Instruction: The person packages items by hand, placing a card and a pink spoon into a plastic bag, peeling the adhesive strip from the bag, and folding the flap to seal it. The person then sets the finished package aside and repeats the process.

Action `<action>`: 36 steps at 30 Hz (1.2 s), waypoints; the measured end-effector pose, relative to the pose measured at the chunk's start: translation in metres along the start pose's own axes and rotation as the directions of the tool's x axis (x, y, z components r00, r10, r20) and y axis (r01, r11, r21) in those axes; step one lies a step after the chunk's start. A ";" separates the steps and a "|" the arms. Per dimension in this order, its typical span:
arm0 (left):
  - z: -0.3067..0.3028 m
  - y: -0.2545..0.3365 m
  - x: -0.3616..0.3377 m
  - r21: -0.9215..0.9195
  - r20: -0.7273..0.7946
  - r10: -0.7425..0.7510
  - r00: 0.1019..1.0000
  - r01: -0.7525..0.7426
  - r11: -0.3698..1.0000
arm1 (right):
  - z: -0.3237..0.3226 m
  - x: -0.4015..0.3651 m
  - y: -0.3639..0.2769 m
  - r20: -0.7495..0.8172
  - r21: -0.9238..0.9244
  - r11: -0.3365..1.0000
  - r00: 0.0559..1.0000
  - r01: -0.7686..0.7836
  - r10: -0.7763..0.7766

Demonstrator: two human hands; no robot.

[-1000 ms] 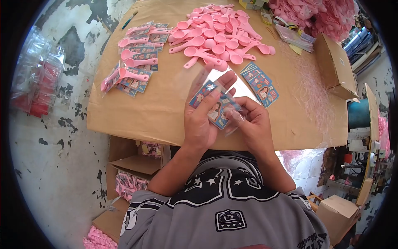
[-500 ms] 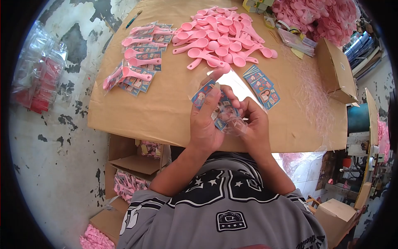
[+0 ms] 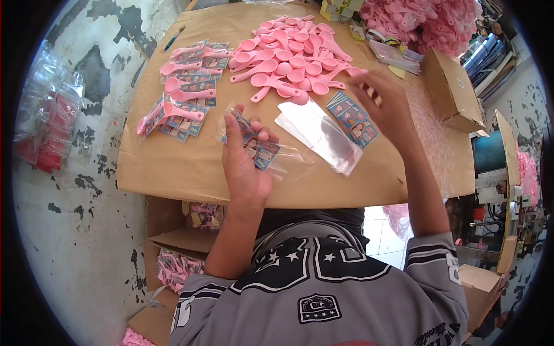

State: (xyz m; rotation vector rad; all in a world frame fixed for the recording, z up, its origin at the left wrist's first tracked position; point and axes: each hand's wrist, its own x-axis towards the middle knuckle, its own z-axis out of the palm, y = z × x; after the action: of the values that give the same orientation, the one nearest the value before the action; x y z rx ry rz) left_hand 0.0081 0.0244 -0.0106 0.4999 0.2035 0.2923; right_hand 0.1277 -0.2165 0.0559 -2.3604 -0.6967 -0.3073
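Observation:
My left hand is closed round a clear plastic bag with a blue printed card inside. The bag's loose end trails to the right. My right hand is raised over the right side of the table, its fingers bent and apart, with nothing visible in them. Its fingertips are close to a pink measuring spoon at the right edge of the spoon pile. Below that hand lies a stack of blue cards. A stack of clear bags lies between my hands.
Bagged cards with pink spoons lie in overlapping rows at the left. A pen lies beyond them. At the right stand an open cardboard box and a big heap of pink spoons. Pink strands cover the table's right side.
My right hand has let go of the bag and moved away right, toward the spoon pile's edge. My left hand has shifted left with the bag and card, uncovering the clear bags.

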 end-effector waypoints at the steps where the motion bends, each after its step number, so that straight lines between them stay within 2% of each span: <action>1: 0.003 0.001 -0.002 0.009 -0.006 -0.001 1.000 0.001 1.000 | 0.006 0.014 0.023 -0.028 -0.088 0.990 0.993 0.113 -0.116; 3: 0.006 0.001 -0.006 0.024 -0.018 0.012 1.000 -0.011 1.000 | 0.024 0.038 0.066 -0.050 -0.265 0.908 0.936 0.325 -0.349; 6: 0.002 0.000 -0.007 0.040 -0.052 0.059 0.997 -0.057 0.998 | 0.043 0.053 0.087 0.019 -0.357 0.847 0.910 0.394 -0.415; 9: -0.014 0.003 -0.001 0.039 -0.109 0.136 0.985 -0.133 0.990 | 0.043 0.057 0.097 0.039 -0.377 0.833 0.905 0.406 -0.424; 12: -0.022 0.006 0.007 0.026 -0.141 0.239 0.961 -0.238 0.971 | 0.025 0.041 0.074 -0.004 -0.346 0.894 0.953 0.284 -0.304; 14: -0.022 0.010 0.009 0.034 -0.146 0.303 0.942 -0.302 0.953 | 0.009 0.019 0.041 -0.047 -0.146 0.971 0.979 0.188 -0.197; 16: -0.020 0.013 0.012 0.043 -0.154 0.339 0.928 -0.336 0.941 | -0.010 -0.010 0.006 0.098 0.035 0.992 0.988 -0.125 0.121; 18: -0.016 0.014 0.014 0.045 -0.141 0.366 0.920 -0.364 0.930 | -0.010 -0.046 -0.008 0.293 0.359 0.857 0.916 -0.370 0.273; 20: -0.012 0.013 0.014 0.049 -0.109 0.382 0.918 -0.379 0.924 | -0.007 -0.075 -0.026 0.460 0.473 0.687 0.820 -0.551 0.340; 22: -0.008 0.008 0.013 0.087 -0.073 0.363 0.929 -0.356 0.930 | 0.008 -0.094 -0.040 0.505 0.608 0.555 0.816 -0.568 0.282; 26: 0.001 -0.007 0.005 0.138 0.023 0.258 0.966 -0.259 0.956 | 0.031 -0.100 -0.059 0.513 0.695 0.458 0.828 -0.554 0.225; 30: 0.013 -0.019 -0.007 0.080 0.068 0.148 0.987 -0.154 0.985 | 0.049 -0.103 -0.062 0.411 0.840 0.316 0.898 -0.440 0.157; 33: 0.016 -0.025 -0.012 0.029 0.087 0.074 0.994 -0.076 0.997 | 0.057 -0.107 -0.066 0.314 0.881 0.286 0.918 -0.377 0.244; 36: 0.019 -0.029 -0.018 -0.026 0.107 0.000 0.994 0.003 1.000 | 0.066 -0.113 -0.064 0.222 0.811 0.470 0.925 -0.350 0.307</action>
State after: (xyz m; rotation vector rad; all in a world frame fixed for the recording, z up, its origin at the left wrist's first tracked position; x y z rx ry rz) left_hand 0.0027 -0.0140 -0.0066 0.4879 0.0954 0.2654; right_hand 0.0004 -0.1779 -0.0041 -1.4774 -0.2613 0.2407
